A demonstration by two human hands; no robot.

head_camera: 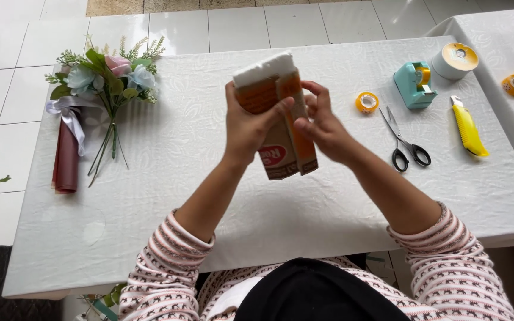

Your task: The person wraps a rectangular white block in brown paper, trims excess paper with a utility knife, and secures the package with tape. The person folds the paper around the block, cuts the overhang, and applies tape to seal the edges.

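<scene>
Together, left hand (248, 128) and right hand (322, 128), forearms raised, clasp an orange carton (278, 119) above the table (209, 178).

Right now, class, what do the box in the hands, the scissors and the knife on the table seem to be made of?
Box: printed cardboard, matte, with creased edges; its white top looks like foam, though that is unsure.
Scissors: shiny metal blades, black handles, probably plastic.
Knife: glossy yellow body, likely plastic, with a grey tip, probably metal.

Tall orange-and-white carton (278, 119) held above the white table (209, 196), white foam block in its top, red oval label (273, 156) near its lower end
</scene>
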